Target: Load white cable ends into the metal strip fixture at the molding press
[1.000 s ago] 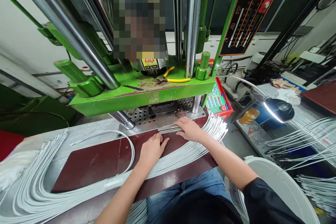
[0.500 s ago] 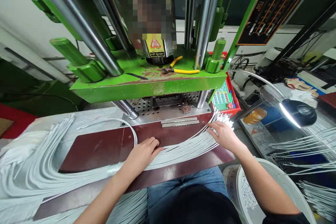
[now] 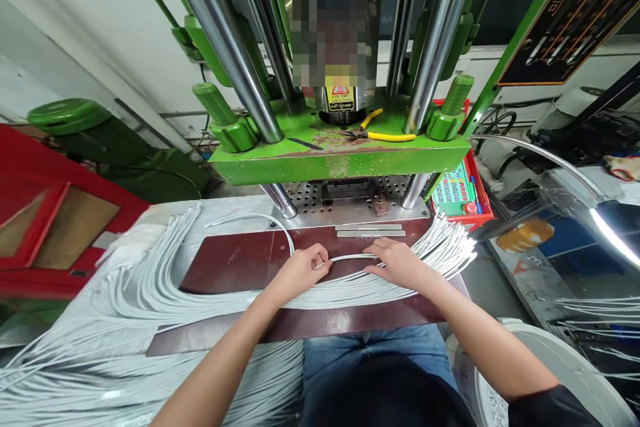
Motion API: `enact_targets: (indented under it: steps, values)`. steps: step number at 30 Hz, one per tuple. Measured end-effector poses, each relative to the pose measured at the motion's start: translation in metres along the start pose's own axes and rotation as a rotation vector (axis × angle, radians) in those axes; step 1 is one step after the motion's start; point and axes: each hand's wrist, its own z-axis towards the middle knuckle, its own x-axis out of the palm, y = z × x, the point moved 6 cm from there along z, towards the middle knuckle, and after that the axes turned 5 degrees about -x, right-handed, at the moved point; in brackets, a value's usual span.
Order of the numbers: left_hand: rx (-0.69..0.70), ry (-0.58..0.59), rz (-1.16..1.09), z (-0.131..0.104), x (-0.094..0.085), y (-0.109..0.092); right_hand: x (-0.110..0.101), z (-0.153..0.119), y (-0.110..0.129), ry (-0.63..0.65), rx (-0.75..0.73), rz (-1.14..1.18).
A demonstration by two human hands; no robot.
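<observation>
Left hand [image 3: 305, 268] pinching white cable [image 3: 350, 257]; right hand [image 3: 397, 263] at same cable, grip can't tell; cable between hands, mid brown board [image 3: 230, 260], beyond bundle [image 3: 345, 292]; risk: sideways tug could snag bundle, or stray fingertips knock metal strips [image 3: 370, 234] near board's far edge

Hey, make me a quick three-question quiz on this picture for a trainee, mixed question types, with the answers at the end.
1. Multiple choice: what runs between the left hand and the right hand?
A) a yellow hose
B) a white cable
C) a red ribbon

2. True or false: the yellow-handled pliers lie on the green plate of the press.

3. Fill in the color: the thin gray strips lie on a ____ board.

Key: 1. B; 2. True; 3. brown.
</observation>
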Motion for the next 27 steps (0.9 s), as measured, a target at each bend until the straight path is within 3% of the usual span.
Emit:
enact_targets:
  steps: [4, 9, 12, 17, 19, 23, 27]
  values:
    - [-0.03, 0.171, -0.159, -0.005, -0.005, 0.003, 0.007, 0.001, -0.014, 0.062, 0.067, 0.025]
    - [-0.036, 0.248, -0.167, -0.012, -0.01, 0.007, -0.006, -0.005, -0.026, 0.022, 0.125, 0.017]
    - [-0.007, 0.305, -0.13, -0.017, -0.01, 0.005, -0.029, -0.012, -0.015, -0.072, 0.129, 0.002]
    - [0.058, 0.316, -0.07, -0.028, -0.013, -0.002, -0.073, -0.024, 0.025, -0.228, 0.008, -0.018]
    - [0.103, 0.286, -0.03, -0.032, -0.014, -0.005, -0.074, -0.024, 0.029, -0.157, 0.025, -0.053]
    - [0.196, 0.227, 0.021, -0.035, -0.013, -0.008, -0.055, -0.024, 0.011, 0.073, 0.132, -0.109]
    - [0.151, 0.248, -0.102, -0.033, -0.014, -0.003, -0.042, -0.023, 0.001, 0.098, 0.098, -0.035]
